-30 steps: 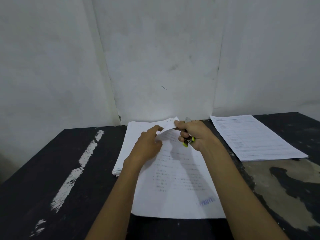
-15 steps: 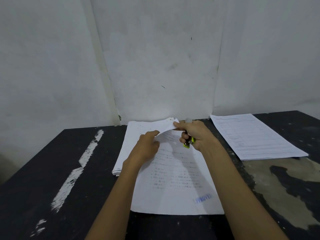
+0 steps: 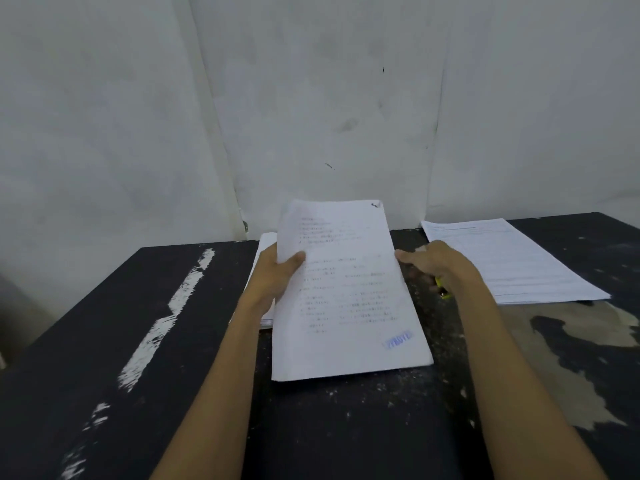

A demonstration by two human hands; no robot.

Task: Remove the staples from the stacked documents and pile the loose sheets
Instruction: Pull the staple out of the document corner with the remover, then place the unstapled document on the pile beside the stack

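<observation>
Two hands in head view, both at one document (image 3: pixel 346 292). Left hand (image 3: pixel 275 277) at the document's left edge: thumb across the printed face, fingers behind, pinching the paper. Right hand (image 3: pixel 438 266) at the right edge: one fingertip touching the paper, remaining fingers curled round a yellow tool (image 3: pixel 443 292), only its end visible below the hand. Whether pinching the paper as well: cannot tell.

Document raised and tilted toward the camera, top edge up against the wall (image 3: pixel 311 98) backdrop, bottom edge low over the table (image 3: pixel 346 427); contact with the table not clear. Blue stamp (image 3: pixel 398 339) near lower right corner; small dark mark (image 3: pixel 375 205) at upper right corner, too blurred to identify.

Stack of papers (image 3: pixel 265 240) flat on the table behind the left hand, mostly hidden by hand and document. Second pile of sheets (image 3: pixel 512 261) flat on the table, right of the right hand, apart from the document.

Table dark, with white paint streak (image 3: pixel 166 313) on its left half and worn patch (image 3: pixel 571 358) at right.
</observation>
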